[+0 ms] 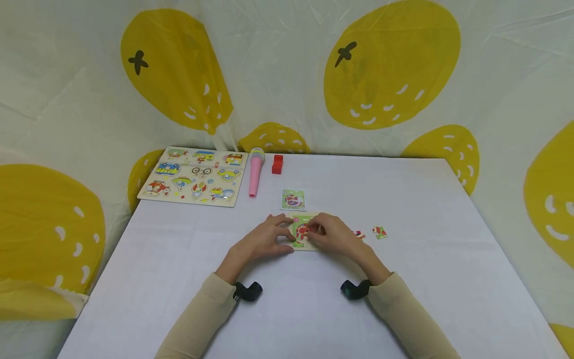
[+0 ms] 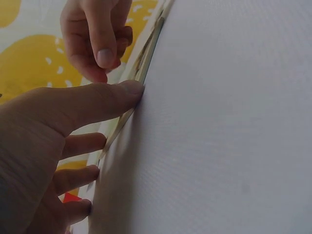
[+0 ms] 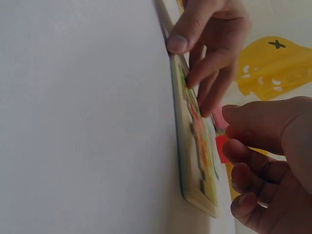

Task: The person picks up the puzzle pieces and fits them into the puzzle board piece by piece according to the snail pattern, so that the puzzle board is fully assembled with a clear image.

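Note:
A jigsaw board [image 1: 314,246] with a red and green picture lies flat on the table in front of me. My left hand [image 1: 268,238] touches its left side, the thumb [image 2: 130,87] at the near edge and the other fingers spread along it. Over the right part of the board is my right hand [image 1: 334,233]. Its fingers [image 3: 243,151] are loosely bent just above the picture, and no piece shows between them. Two loose jigsaw pieces, one partly hidden [image 1: 360,234] and one further out [image 1: 379,232], lie right of the board.
Behind the board lies a small picture card [image 1: 293,199]. Further back are a pink toy microphone [image 1: 255,174], a red block [image 1: 277,164] and a wooden peg puzzle [image 1: 190,174] with vehicle shapes at the left. A fruit-print cloth [image 1: 278,75] hangs behind the white table.

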The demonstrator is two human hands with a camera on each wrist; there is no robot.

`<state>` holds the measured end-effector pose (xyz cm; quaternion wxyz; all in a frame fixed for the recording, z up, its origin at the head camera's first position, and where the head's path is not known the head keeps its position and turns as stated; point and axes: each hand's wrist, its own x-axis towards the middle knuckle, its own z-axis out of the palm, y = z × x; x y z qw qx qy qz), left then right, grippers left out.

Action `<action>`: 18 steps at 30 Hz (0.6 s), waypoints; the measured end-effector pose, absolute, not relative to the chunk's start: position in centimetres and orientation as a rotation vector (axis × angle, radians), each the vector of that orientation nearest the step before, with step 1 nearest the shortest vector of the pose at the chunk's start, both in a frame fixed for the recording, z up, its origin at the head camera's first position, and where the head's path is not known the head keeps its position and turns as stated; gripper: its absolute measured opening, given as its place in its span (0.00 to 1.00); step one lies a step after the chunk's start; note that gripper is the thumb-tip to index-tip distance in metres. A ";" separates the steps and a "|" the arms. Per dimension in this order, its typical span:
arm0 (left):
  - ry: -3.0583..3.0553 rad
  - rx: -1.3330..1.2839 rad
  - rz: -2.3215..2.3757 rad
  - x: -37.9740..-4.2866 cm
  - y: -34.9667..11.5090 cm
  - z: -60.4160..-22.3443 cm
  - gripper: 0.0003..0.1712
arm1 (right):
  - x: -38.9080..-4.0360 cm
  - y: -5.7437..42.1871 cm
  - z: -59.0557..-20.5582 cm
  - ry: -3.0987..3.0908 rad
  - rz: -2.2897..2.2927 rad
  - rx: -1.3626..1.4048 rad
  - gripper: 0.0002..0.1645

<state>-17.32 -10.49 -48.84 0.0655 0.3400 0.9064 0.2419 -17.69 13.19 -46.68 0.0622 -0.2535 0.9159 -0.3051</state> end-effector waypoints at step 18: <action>2.720 0.977 0.761 -17.1 -10.4 -48.6 0.15 | -17.4 18.4 -45.2 2.855 -0.876 -0.636 0.22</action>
